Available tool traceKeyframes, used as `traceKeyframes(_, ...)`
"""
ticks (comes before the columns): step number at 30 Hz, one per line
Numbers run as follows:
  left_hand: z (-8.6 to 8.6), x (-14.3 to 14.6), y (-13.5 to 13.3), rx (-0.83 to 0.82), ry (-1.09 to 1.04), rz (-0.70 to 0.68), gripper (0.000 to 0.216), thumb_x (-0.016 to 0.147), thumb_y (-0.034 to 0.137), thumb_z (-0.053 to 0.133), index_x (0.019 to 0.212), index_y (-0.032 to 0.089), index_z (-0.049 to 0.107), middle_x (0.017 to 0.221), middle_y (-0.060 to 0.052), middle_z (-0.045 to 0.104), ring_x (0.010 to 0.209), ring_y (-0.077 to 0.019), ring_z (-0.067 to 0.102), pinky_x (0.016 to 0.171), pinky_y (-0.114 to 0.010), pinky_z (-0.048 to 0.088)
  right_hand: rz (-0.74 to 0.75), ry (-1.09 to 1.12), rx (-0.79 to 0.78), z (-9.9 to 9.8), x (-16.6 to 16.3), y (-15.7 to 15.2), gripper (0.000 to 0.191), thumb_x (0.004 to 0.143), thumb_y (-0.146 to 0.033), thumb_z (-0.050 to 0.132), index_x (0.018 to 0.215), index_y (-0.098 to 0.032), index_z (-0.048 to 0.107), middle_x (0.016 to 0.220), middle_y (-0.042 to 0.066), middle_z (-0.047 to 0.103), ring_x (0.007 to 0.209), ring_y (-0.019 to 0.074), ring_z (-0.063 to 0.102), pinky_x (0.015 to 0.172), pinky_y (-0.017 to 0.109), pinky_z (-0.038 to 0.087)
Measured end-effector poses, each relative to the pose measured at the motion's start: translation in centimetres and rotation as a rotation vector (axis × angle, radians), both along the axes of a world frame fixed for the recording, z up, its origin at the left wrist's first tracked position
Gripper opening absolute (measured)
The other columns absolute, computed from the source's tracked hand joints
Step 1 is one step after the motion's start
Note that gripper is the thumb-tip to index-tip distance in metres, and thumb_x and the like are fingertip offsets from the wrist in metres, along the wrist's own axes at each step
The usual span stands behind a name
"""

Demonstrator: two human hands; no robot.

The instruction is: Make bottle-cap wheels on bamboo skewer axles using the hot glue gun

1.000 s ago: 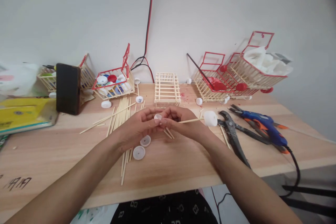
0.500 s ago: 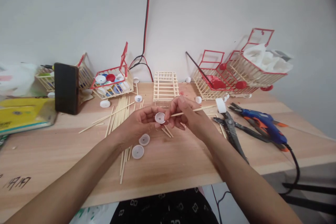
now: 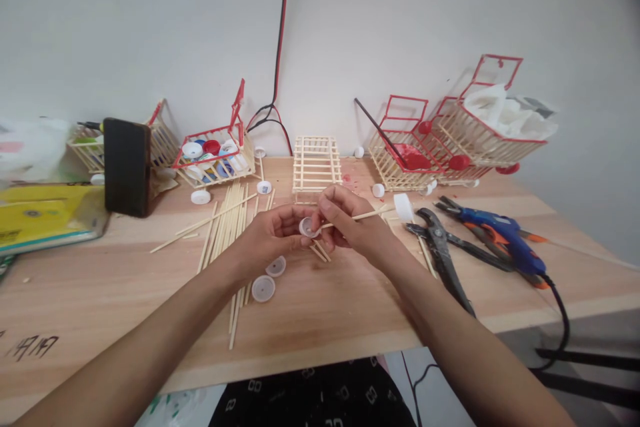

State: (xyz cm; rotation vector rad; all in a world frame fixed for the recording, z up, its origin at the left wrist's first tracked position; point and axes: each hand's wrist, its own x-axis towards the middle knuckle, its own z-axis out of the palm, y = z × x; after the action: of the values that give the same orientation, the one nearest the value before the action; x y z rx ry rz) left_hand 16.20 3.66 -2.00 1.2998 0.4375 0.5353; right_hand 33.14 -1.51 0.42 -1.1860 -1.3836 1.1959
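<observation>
My left hand [image 3: 273, 235] pinches a small white bottle cap [image 3: 306, 227] above the middle of the wooden table [image 3: 325, 307]. My right hand [image 3: 350, 223] grips a thin wooden stick [image 3: 367, 215] whose near end meets the cap. A second white cap [image 3: 403, 207] sits on the stick's far end. Two more white caps [image 3: 269, 278] lie on the table under my left wrist, beside a pile of loose sticks [image 3: 225, 223].
Black pliers [image 3: 443, 257] and a blue glue gun [image 3: 503, 237] lie at the right. Stick-built carts [image 3: 440, 143] stand at the back right, a flat stick frame [image 3: 317, 165] at the back centre, a cart of caps [image 3: 215, 157] and a dark phone [image 3: 127, 168] at the left.
My right hand swung the stick up and back down, bringing its near end to the cap in my left hand. The far cap moved nearer the pliers.
</observation>
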Motion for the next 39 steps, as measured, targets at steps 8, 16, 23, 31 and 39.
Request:
traceKeyframes(8, -0.18, -0.04, 0.00, -0.002, 0.056, 0.100, 0.040, 0.071, 0.018, 0.074, 0.109, 0.016, 0.060, 0.112, -0.009, 0.066, 0.104, -0.0216, 0.062, 0.095, -0.038, 0.045, -0.230, -0.516, 0.314, -0.36, 0.46, 0.31, 0.032, 0.088, -0.033, 0.048, 0.060, -0.018, 0.046, 0.054, -0.004, 0.044, 0.053, 0.0087, 0.041, 0.049, 0.022, 0.030)
traceKeyframes(16, 0.29, 0.05, -0.04, 0.015, 0.060, 0.095, 0.041, 0.071, 0.018, 0.073, 0.109, 0.014, 0.059, 0.113, -0.010, 0.065, 0.104, -0.0224, 0.063, 0.098, -0.040, 0.043, -0.240, -0.558, 0.261, -0.01, 0.15, -0.33, 0.048, 0.090, -0.041, 0.046, 0.049, -0.018, 0.047, 0.047, -0.002, 0.048, 0.050, 0.0098, 0.048, 0.049, 0.023, 0.032)
traceKeyframes(23, 0.00, 0.10, 0.10, 0.051, 0.061, 0.131, 0.037, 0.070, 0.019, 0.074, 0.104, 0.015, 0.060, 0.103, -0.008, 0.068, 0.097, -0.0218, 0.066, 0.092, -0.039, 0.048, -0.291, -0.540, 0.300, 0.09, 0.11, -0.42, 0.047, 0.091, -0.040, 0.046, 0.049, -0.019, 0.046, 0.045, -0.002, 0.049, 0.055, 0.0123, 0.053, 0.054, 0.024, 0.036)
traceKeyframes(31, -0.18, 0.11, -0.01, 0.097, 0.055, 0.118, 0.037, 0.073, 0.019, 0.072, 0.107, 0.016, 0.058, 0.110, -0.008, 0.066, 0.101, -0.0230, 0.065, 0.094, -0.040, 0.048, -0.284, -0.616, 0.290, 0.08, -0.07, -0.47, 0.048, 0.092, -0.040, 0.044, 0.048, -0.018, 0.046, 0.046, -0.002, 0.048, 0.054, 0.0117, 0.052, 0.053, 0.024, 0.034)
traceKeyframes(39, 0.03, 0.11, -0.10, 0.197, 0.115, 0.181, 0.033, 0.072, 0.018, 0.071, 0.104, 0.016, 0.060, 0.109, -0.007, 0.067, 0.100, -0.0227, 0.065, 0.095, -0.040, 0.048, -0.254, -0.694, 0.351, 0.04, 0.04, -0.52, 0.048, 0.092, -0.038, 0.043, 0.049, -0.018, 0.047, 0.048, -0.001, 0.051, 0.052, 0.0100, 0.050, 0.052, 0.024, 0.032)
